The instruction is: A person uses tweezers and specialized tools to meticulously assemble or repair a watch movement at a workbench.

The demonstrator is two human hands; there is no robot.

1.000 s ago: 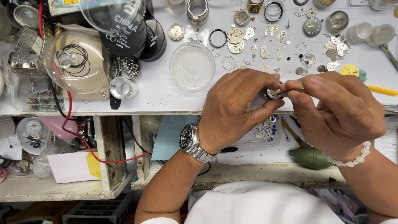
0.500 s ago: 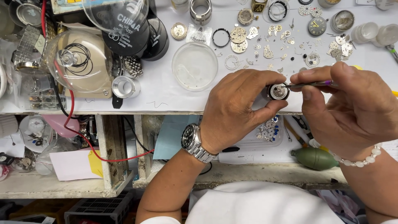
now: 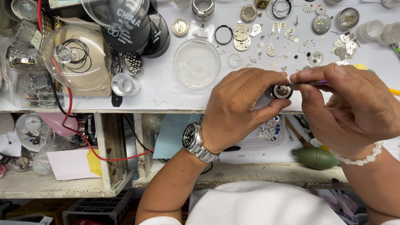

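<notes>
White workbench top [image 3: 166, 93] spans the upper half of the frame, edge worn; a lower shelf [image 3: 250, 173] of chipped, pale wood sits beneath it, holding paper and a green rubber blower [image 3: 315, 157] at lower right. Upper left: clear plastic dome cover [image 3: 75, 58] over a beige base, black round tins behind it, a red cable [image 3: 83, 141] trailing down off the bench. Centre top: empty clear dish [image 3: 196, 63]. Upper right: scattered watch plates, gears and small parts [image 3: 283, 41] laid out on the white surface.

Left hand [image 3: 241, 108], steel wristwatch on the wrist, at frame centre; thumb and fingers pinching a small round watch movement [image 3: 282, 91] over the bench edge.

Right hand [image 3: 354, 108], pearl bracelet at the wrist, centre right; fingertips pressed together around slim tweezers [image 3: 306, 83], whose tip meets the movement's top.
</notes>
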